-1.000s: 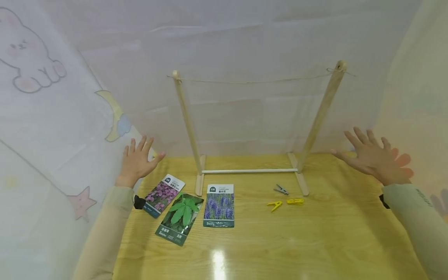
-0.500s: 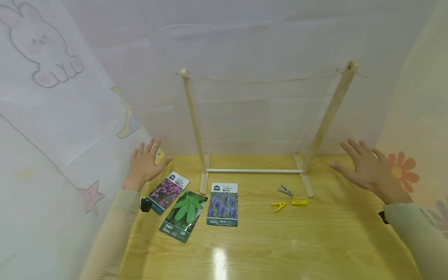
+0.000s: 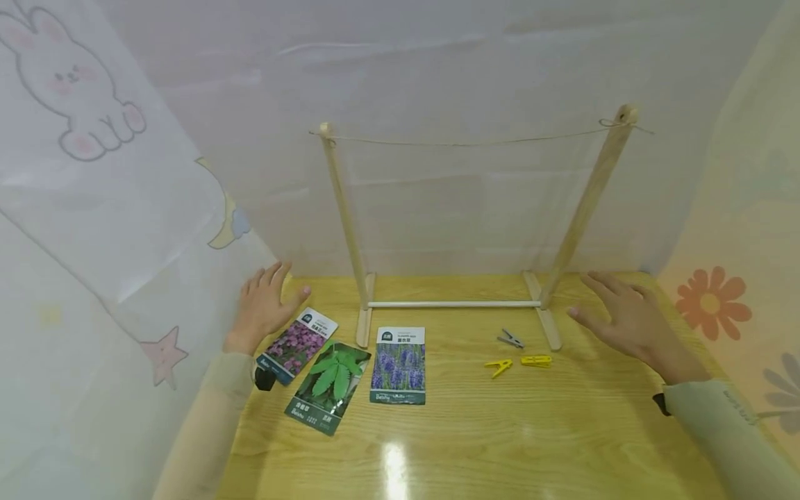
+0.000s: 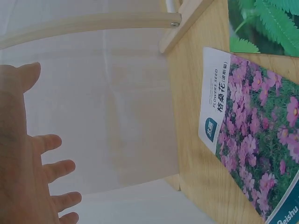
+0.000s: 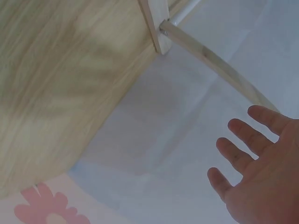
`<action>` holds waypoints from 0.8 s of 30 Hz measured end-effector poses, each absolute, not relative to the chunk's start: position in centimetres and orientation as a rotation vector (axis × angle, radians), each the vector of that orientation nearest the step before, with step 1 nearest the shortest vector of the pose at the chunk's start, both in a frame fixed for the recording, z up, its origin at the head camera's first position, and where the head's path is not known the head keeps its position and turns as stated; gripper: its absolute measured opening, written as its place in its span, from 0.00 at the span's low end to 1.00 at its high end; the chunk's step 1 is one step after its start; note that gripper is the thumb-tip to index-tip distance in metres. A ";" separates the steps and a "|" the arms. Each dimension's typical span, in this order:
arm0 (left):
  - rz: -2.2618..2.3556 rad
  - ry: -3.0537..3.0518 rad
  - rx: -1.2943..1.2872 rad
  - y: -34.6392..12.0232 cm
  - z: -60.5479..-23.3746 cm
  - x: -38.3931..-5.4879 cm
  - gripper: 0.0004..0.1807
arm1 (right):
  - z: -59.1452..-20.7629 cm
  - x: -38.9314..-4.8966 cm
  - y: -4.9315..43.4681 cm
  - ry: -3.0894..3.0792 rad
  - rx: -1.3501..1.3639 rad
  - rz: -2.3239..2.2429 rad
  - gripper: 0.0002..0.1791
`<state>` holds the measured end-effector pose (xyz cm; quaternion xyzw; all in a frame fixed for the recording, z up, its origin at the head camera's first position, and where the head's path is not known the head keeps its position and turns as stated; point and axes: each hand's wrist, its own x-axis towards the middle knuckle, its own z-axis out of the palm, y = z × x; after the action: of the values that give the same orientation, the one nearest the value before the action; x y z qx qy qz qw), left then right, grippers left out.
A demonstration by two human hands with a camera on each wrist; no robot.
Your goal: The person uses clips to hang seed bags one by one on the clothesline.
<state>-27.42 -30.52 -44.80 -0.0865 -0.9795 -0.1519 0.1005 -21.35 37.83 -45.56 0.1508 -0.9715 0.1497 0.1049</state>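
Observation:
My left hand point(image 3: 265, 309) hovers with spread fingers beside the pink-flower seed packet point(image 3: 298, 345), holding nothing. My right hand point(image 3: 628, 321) hangs with relaxed fingers to the right of the wooden stand point(image 3: 587, 208), also holding nothing. A green-leaf seed packet point(image 3: 329, 387) overlaps the lower edge of the pink one. Slightly to the right lies a purple-flower seed packet point(image 3: 398, 366). Between the packets and my right hand are a grey clothespin point(image 3: 511, 339), a splayed yellow clothespin point(image 3: 498, 367) and another yellow clothespin point(image 3: 535, 362).
The stand has two uprights, a white crossbar point(image 3: 453, 304) and a thin string point(image 3: 462, 144) tied between the tops. Printed cloth point(image 3: 187, 229) walls in the back and both sides of the wooden table point(image 3: 475, 444).
My right hand has come down and inward toward the stand. The left hand has lowered slightly. The head view has shifted a little; packets and clothespins lie where they were.

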 end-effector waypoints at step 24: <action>-0.575 -2.802 -0.263 -29.7 -47.8 -26.2 0.48 | -48.5 -18.7 34.7 -2.866 0.453 0.656 0.35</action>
<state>-26.20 -29.74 -47.82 -0.0908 -0.9667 -0.1983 0.1342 -18.75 34.74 -48.50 0.1518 -0.9601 0.2196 0.0833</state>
